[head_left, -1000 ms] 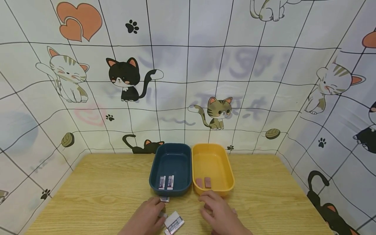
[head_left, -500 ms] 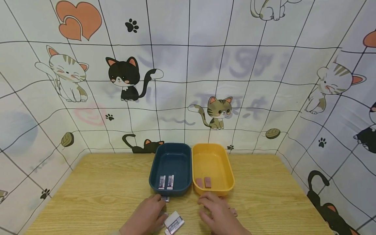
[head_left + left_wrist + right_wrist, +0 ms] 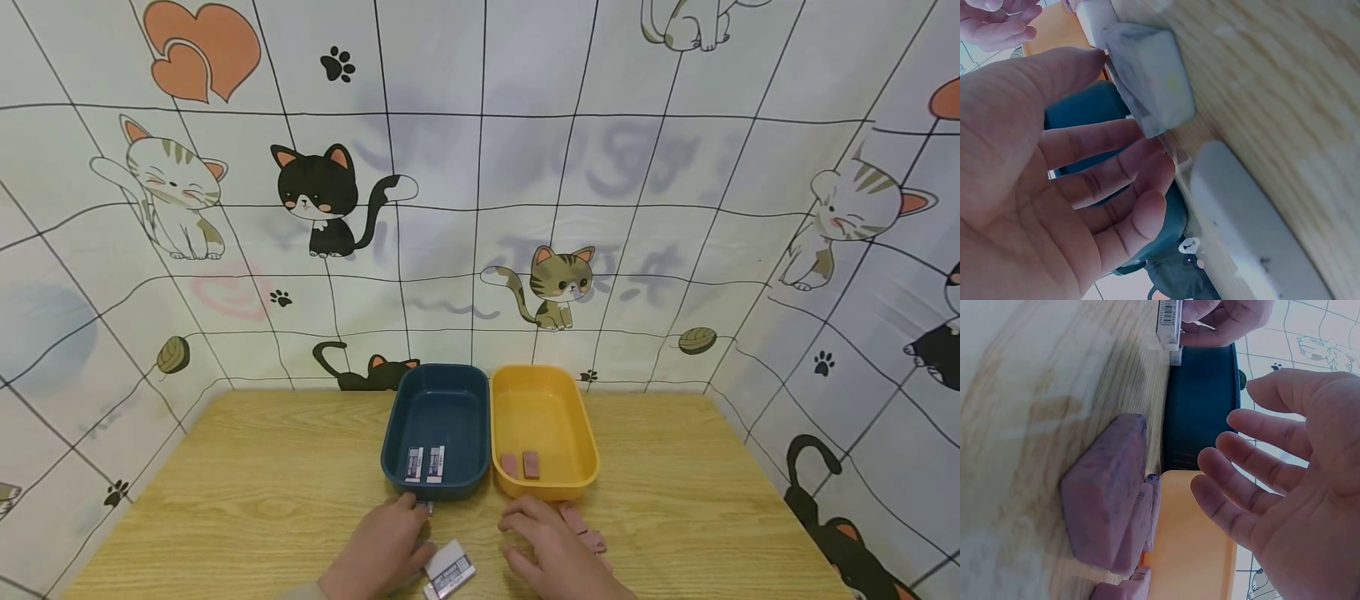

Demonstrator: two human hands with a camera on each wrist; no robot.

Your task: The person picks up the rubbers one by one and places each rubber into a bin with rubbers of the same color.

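Observation:
My left hand [image 3: 378, 546] reaches over the table in front of the blue tray [image 3: 435, 417]. Its thumb lies by a white eraser in a printed sleeve [image 3: 450, 570]; whether they touch is unclear. In the left wrist view, gently bent fingers are near a smudged white eraser [image 3: 1154, 78], and another white eraser [image 3: 1254, 219] lies closer. The fingertips partly cover one more sleeved eraser [image 3: 426, 507] at the tray's front. My right hand [image 3: 551, 550], fingers loosely spread and holding nothing, hovers beside several pink erasers [image 3: 1107, 494] in front of the yellow tray [image 3: 543, 408].
Two sleeved white erasers [image 3: 435, 464] lie inside the blue tray, and two pink erasers [image 3: 531, 465] inside the yellow one. Both trays stand side by side on the wooden table [image 3: 285, 467]. A cat-patterned cloth [image 3: 450, 183] hangs behind and at the sides.
My left hand has shifted slightly right and forward, covering more of the eraser by the blue tray. My right hand has drawn slightly left, uncovering more pink erasers. The trays' contents look the same.

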